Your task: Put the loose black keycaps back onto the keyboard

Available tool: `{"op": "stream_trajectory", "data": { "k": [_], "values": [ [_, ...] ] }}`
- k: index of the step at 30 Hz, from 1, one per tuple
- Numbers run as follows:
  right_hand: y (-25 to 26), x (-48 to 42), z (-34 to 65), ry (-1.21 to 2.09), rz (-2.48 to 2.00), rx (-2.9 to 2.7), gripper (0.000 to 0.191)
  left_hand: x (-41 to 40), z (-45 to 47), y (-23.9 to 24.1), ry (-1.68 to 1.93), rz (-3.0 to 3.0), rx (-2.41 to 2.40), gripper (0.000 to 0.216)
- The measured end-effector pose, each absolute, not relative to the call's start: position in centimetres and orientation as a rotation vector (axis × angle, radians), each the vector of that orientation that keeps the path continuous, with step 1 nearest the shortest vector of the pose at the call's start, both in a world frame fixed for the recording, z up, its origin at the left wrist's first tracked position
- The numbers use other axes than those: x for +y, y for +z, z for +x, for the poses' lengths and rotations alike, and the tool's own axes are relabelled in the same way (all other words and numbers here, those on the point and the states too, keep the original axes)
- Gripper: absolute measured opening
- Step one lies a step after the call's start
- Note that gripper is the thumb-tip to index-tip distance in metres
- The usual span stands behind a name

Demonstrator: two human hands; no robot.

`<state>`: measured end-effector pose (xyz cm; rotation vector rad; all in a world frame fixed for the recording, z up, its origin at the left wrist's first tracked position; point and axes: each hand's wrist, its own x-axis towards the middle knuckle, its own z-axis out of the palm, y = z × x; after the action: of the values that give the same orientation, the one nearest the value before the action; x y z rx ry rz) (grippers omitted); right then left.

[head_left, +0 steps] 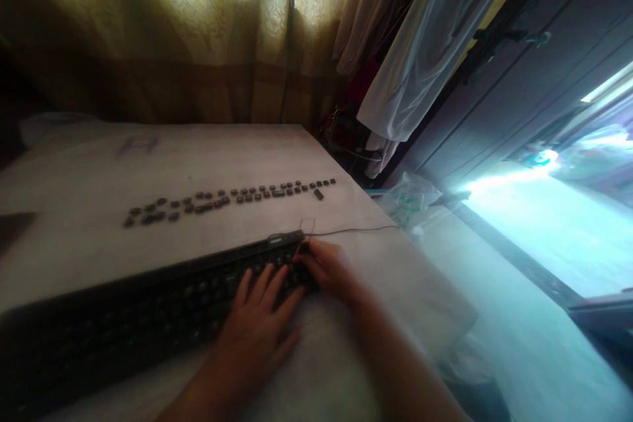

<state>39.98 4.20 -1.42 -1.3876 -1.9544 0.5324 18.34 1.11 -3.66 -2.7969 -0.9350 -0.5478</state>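
Observation:
A black keyboard [148, 303] lies at a slant across the near part of the table. My left hand [260, 316] rests on its right-hand portion, fingers spread over the keys. At the keyboard's right end, my right hand [326, 270] is closed, thumb and fingers pinched around a thin bent wire [307, 221] whose loop sticks up above them. Blur hides where the wire's lower end meets the keys. Beyond the keyboard, many loose black keycaps [247, 198] lie in uneven rows. One larger keycap [318, 194] sits a little apart at the right.
The pale table [222, 151] ends in an edge on the right. A thin cable [356, 231] runs from the keyboard towards that edge. Past it are a clear plastic bag [410, 198] and hanging clothes [410, 66]. A curtain [198, 33] hangs behind the table.

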Motion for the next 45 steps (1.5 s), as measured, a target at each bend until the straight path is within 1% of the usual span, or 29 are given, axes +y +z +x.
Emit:
{"op": "stream_trajectory", "data": {
  "k": [4, 9, 12, 17, 21, 25, 29, 33, 37, 45],
  "values": [
    [-1.8, 4.1, 40.0, 0.624, -1.345, -1.82, 0.013, 1.0, 18.6, -3.8, -0.578, -2.809, -0.991, 0.056],
    [-2.3, 4.4, 39.7, 0.774, -1.226, -1.48, 0.021, 1.0, 18.7, -3.9, -0.571, -2.819, -1.012, 0.058],
    [-3.0, 5.0, 40.5, 0.734, -1.271, -1.406, 0.021, 1.0, 18.6, -3.9, -0.586, -2.808, -0.996, 0.057],
    [-4.0, 5.9, 43.3, 0.506, -1.547, -1.354, 0.021, 1.2, 18.4, -4.1, -0.584, -2.778, -0.93, 0.06],
    [-4.0, 6.0, 44.2, 0.534, -1.62, -1.287, 0.023, 1.2, 18.3, -4.2, -0.588, -2.768, -0.92, 0.059],
    [-3.5, 5.9, 43.1, 0.612, -1.463, -1.159, 0.027, 1.2, 18.3, -4.2, -0.586, -2.752, -0.904, 0.058],
    [-3.2, 5.8, 40.8, 0.714, -1.286, -1.376, 0.02, 1.2, 18.4, -4.2, -0.578, -2.764, -0.921, 0.059],
    [-2.7, 5.8, 39.6, 0.621, -1.278, -1.646, 0.011, 1.1, 18.5, -4.1, -0.602, -2.766, -0.968, 0.054],
    [-2.1, 5.6, 39.7, 0.505, -1.299, -1.781, 0.011, 1.0, 18.6, -4.0, -0.606, -2.765, -0.968, 0.054],
    [-1.7, 5.5, 39.7, 0.445, -1.367, -1.94, 0.011, 1.0, 18.8, -4.1, -0.666, -2.799, -1.004, 0.054]
  ]
}}
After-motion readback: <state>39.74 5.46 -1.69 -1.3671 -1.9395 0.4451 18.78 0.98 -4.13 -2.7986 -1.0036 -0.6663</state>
